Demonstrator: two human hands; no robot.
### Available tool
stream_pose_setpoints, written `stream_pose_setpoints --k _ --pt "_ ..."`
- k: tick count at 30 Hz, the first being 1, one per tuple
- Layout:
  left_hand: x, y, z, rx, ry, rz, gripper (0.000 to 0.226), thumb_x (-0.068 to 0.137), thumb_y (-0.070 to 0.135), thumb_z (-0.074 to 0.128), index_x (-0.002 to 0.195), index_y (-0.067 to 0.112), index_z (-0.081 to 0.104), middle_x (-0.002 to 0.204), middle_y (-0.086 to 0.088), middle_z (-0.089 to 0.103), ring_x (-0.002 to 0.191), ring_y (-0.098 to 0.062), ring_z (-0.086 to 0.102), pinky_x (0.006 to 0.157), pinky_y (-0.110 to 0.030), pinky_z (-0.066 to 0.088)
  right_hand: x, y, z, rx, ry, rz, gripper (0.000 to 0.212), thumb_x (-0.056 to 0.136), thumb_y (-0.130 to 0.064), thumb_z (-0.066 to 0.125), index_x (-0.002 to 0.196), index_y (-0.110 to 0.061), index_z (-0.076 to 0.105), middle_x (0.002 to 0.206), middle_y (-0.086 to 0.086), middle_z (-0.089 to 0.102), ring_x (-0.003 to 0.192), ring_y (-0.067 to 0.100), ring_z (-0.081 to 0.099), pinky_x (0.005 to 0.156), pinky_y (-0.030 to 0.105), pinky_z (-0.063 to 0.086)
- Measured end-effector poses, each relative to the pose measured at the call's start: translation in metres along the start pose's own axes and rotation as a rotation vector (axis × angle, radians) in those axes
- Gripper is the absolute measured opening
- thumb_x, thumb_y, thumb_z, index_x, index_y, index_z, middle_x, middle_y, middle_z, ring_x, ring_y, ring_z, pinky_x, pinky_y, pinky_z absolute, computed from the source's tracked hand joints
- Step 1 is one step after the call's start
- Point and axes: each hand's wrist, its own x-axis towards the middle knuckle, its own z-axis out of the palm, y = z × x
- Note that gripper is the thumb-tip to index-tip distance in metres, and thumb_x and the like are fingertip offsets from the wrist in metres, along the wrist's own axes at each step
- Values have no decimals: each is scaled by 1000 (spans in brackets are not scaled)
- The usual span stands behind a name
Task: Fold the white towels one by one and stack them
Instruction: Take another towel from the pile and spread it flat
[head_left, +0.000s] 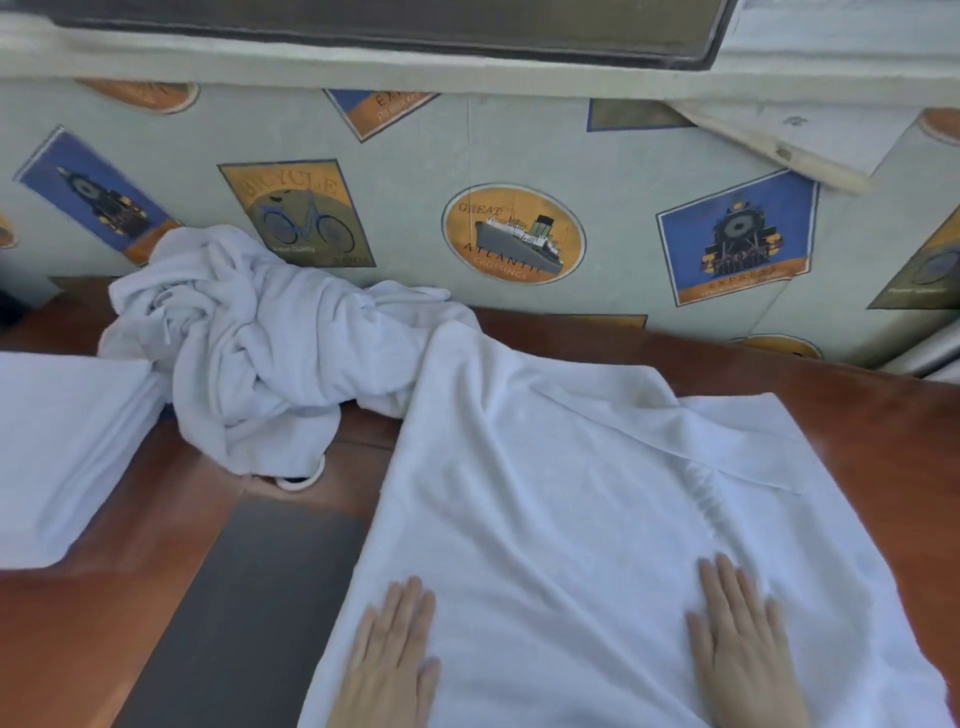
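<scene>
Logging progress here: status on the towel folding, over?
Left hand and right hand flat, pressing the spread towel. Folded towels at left. Crumpled pile lies against the spread towel's far corner.

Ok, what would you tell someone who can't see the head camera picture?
A left hand and right hand lie flat on a white towel spread on a wooden table. Behind, a crumpled pile of towels waits, with folded towels at the left edge. Travel pictures cover the wall.

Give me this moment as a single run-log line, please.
spread towel: on table, wrinkled | left hand: flat on it | right hand: flat on it | folded towels: far left | unfolded pile: behind
</scene>
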Motion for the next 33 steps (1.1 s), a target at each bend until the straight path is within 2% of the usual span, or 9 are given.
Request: stream_pose_setpoints --k 2,10,16,19,21,25,29,31,33 --pt "-32 8 6 40 -47 -18 59 102 40 18 139 10 53 153 -4 41 150 -16 17 113 -38 24 -34 12 -1 7 -28 9 91 98 -61 1 132 2 58 138 23 54 124 45 54 101 64 40" --pt "-131 32 14 18 -124 -32 59 103 38 16 143 8 47 154 -7 39 141 -23 36 113 -42 26 -131 34 -1 25 12 61 91 99 -60 3 131 5 58 137 26 54 124 45 54 102 64 38" --pt "-61 50 -10 -7 -123 -93 61 104 38 17 124 6 64 133 -14 58 120 -33 60 101 -43 35 -84 -5 -4 12 -16 -5 64 90 -42 31 130 1 58 141 21 52 128 40 51 108 61 30" --pt "-11 49 -10 148 -183 -67 63 98 42 12 156 18 22 164 -7 13 151 -29 11 121 -49 14 -62 -34 12 -34 -102 -176 64 98 -40 19 154 -11 28 162 9 23 151 23 17 122 50 5" --pt "-9 44 -3 162 -222 -92 65 95 49 -2 156 26 -1 164 0 -9 151 -24 -10 121 -51 -1 -69 -32 23 -32 -147 -181 62 99 -41 12 157 -18 9 165 2 7 152 16 -3 123 47 -2" --pt "-63 45 6 96 -206 -74 63 102 48 8 150 20 38 156 -6 35 148 -24 24 111 -55 26 -109 -13 18 91 -51 -255 62 103 -45 14 148 -14 43 154 4 38 151 11 12 116 46 25" --pt "-79 55 5 -54 -130 -45 50 92 48 23 123 26 57 118 -5 70 123 -18 53 97 -41 37 -98 -21 -5 228 47 -282 36 96 -37 28 112 -26 59 127 -8 60 131 -6 38 108 28 25" --pt "-54 44 -1 -140 99 -34 41 93 43 29 115 24 59 106 -5 74 99 -18 64 84 -33 40 -53 -24 -20 227 214 -308 26 82 -23 46 93 -20 70 101 -2 68 99 10 55 88 26 34" --pt "-4 25 -15 -152 248 -91 35 91 32 44 119 17 57 115 -6 63 101 -25 56 81 -39 42 3 -25 -38 229 267 -286 16 78 0 61 88 -7 72 94 9 70 90 27 60 78 34 36"
